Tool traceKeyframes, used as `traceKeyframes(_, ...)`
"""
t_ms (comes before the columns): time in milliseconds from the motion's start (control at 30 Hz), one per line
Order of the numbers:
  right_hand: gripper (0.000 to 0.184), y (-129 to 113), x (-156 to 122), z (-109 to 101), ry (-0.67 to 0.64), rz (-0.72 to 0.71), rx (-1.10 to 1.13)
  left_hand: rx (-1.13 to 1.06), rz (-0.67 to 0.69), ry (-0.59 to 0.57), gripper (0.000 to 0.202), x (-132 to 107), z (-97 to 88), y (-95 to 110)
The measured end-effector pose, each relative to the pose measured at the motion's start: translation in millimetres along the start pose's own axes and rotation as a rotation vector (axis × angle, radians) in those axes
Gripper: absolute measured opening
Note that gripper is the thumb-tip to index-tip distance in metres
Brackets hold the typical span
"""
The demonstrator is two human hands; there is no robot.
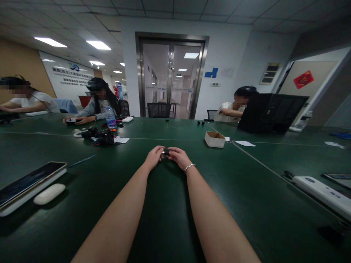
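Note:
Both my arms reach out over a dark green tabletop. Between my fingertips is a small black object with a pale end on its left side; its kind is too small to make out. My left hand pinches the pale end with closed fingers. From the other side, my right hand grips the black part, a silver bracelet on its wrist. The fingers cover much of the object, which is held just above the table.
A small open box stands beyond my right hand. Left are a phone, a white oval case, black gear and a water bottle. Right are a power strip and a monitor. Several people sit around the table.

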State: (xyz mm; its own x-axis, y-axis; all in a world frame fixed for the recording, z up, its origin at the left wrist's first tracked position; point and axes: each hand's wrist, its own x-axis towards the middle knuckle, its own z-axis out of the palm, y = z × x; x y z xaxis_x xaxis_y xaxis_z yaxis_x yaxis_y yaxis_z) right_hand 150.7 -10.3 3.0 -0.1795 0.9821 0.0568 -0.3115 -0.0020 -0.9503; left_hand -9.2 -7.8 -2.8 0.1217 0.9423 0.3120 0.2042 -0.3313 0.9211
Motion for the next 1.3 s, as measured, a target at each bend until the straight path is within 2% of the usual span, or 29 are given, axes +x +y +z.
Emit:
traceKeyframes(667,0.019,1.1,1.7,-0.6,0.014,-0.001,0.018,-0.072,-0.030,-0.008,0.030,-2.2,-0.3,7.2)
traceKeyframes(933,0.019,-1.5,-1.4,1.1,0.020,0.004,0.010,-0.119,-0.018,-0.008,0.028,-1.5,0.9,3.8)
traceKeyframes(1133,0.019,-6.2,-8.4,6.8,-0.023,0.004,0.136,-0.143,-0.003,0.055,0.037,-4.5,3.5,26.3)
traceKeyframes(1300,0.021,-16.3,-13.9,23.3,-0.062,-0.026,0.167,-0.228,-0.038,0.147,0.037,-5.4,6.9,46.2)
